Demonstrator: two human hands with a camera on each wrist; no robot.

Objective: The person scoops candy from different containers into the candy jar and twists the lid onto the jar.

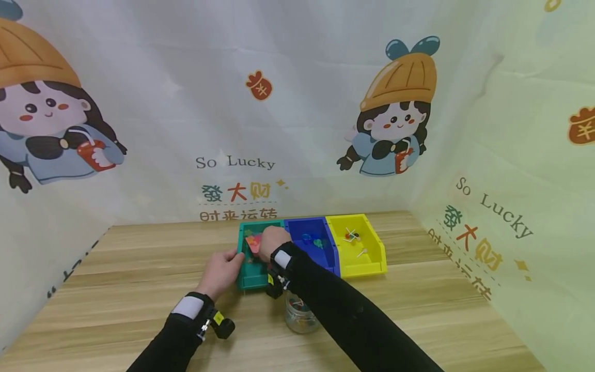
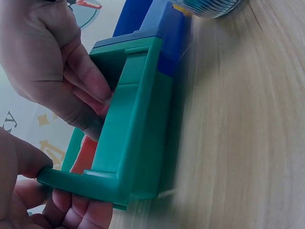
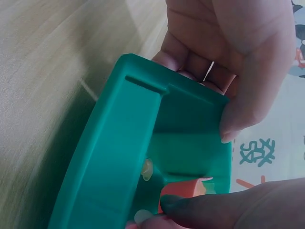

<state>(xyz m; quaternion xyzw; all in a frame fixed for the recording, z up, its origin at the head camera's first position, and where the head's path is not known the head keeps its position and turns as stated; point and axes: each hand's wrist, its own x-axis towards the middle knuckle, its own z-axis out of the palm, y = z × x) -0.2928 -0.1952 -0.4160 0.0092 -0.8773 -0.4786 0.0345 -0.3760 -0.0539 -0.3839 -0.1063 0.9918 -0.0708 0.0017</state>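
Note:
My left hand [image 1: 220,271] grips the left wall of the green bin [image 1: 254,282], thumb over the rim and fingers curled outside, as the left wrist view shows. Reaching inside that bin, my right hand [image 1: 274,242] pinches a flat pinkish-orange piece [image 3: 183,192] between thumb and fingers; its exact kind cannot be told. In the right wrist view a small pale translucent bit [image 3: 147,170] lies on the bin's floor by the front wall. A whitish round bit [image 3: 142,217] shows beside my right fingertips. My right hand hides part of the bin in the head view.
A blue bin [image 1: 332,256] with small blue and green pieces joins the green one. Beyond it a yellow bin [image 1: 367,268] holds several round-headed pins [image 1: 351,236]. A glass jar [image 1: 301,319] with small items inside stands in front, partly under my right forearm.

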